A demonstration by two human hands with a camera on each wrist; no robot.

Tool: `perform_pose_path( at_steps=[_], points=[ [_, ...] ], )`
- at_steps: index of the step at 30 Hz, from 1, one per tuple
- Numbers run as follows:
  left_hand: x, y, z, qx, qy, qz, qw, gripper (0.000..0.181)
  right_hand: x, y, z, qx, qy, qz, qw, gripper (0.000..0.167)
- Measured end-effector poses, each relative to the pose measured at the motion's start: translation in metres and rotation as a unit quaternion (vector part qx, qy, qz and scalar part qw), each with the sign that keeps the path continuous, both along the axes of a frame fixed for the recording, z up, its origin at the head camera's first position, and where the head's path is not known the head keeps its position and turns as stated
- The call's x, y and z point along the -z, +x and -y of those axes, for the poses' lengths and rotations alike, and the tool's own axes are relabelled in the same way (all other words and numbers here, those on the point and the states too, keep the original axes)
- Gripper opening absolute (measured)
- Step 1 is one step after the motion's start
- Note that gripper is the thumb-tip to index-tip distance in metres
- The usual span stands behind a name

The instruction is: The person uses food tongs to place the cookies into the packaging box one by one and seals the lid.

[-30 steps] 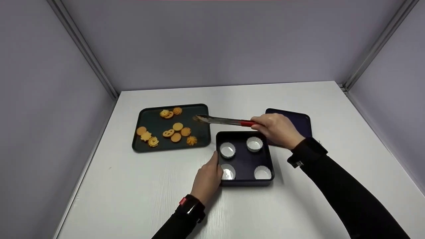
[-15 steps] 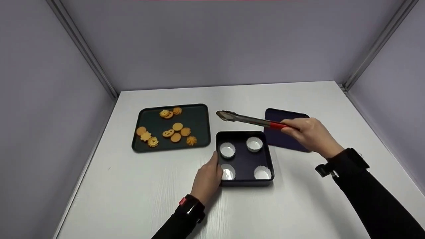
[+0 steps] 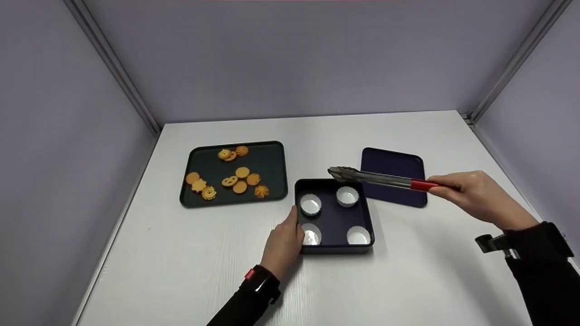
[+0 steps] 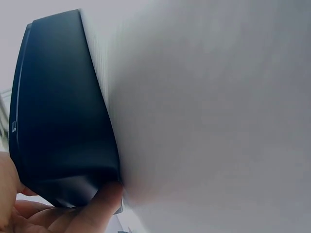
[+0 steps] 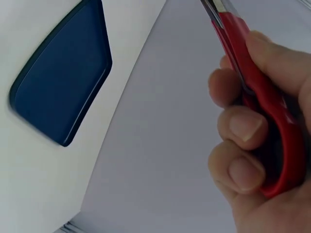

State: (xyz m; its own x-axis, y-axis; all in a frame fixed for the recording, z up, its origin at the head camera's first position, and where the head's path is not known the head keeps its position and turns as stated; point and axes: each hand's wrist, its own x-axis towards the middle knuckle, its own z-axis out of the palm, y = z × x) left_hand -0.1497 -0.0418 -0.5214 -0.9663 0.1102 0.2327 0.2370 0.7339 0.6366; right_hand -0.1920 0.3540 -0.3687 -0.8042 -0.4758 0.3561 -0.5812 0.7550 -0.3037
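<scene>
Gripping box (image 3: 336, 250) by near left side: left hand (image 3: 282, 241), fingers curled round corner. Four white paper cups (image 3: 347, 197) contained inside. At right, tongs (image 3: 385, 179) clasped in right hand's (image 3: 482, 199) curled fingers, tips held near box's far rim. Farther, navy panel (image 3: 394, 164) laid right, biscuits (image 3: 242, 172) spread on green tray (image 3: 267, 163) left.

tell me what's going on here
A person's left hand grips the near left corner of a dark square box, while the right hand holds red-handled tongs, whose tips appear over the box's far rim. Four white paper cups sit in the box, with no biscuit showing in them. The biscuits lie on a dark green tray to the left; a flat dark blue panel lies to the right.
</scene>
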Motion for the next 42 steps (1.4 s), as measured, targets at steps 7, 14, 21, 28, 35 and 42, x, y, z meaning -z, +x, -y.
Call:
perform_pose_path(
  at_steps=[7,14,21,28,35,42],
  points=[
    [-0.001,0.000,0.000,-0.003,0.003,0.011,0.9999,0.053,-0.001,0.012,-0.010,0.012,0.045,0.043,0.9980,0.016],
    [-0.002,0.000,0.000,-0.006,0.002,0.013,0.9999,0.052,-0.004,0.012,-0.007,0.017,0.083,0.046,0.9953,0.014],
    [0.000,0.000,0.001,-0.004,0.003,0.004,1.0000,0.052,-0.002,0.009,0.001,0.021,0.107,0.052,0.9927,0.013],
    [0.001,0.000,0.000,0.000,0.007,0.002,1.0000,0.051,0.002,0.007,0.002,0.016,0.123,0.058,0.9906,0.019],
    [0.001,0.000,0.000,0.001,0.009,0.013,0.9999,0.052,0.003,0.006,0.004,0.024,0.119,0.085,0.9889,0.020],
    [0.001,-0.001,0.001,0.002,0.007,0.010,0.9999,0.053,0.003,0.005,0.007,0.031,0.114,0.095,0.9884,0.019]
  ],
)
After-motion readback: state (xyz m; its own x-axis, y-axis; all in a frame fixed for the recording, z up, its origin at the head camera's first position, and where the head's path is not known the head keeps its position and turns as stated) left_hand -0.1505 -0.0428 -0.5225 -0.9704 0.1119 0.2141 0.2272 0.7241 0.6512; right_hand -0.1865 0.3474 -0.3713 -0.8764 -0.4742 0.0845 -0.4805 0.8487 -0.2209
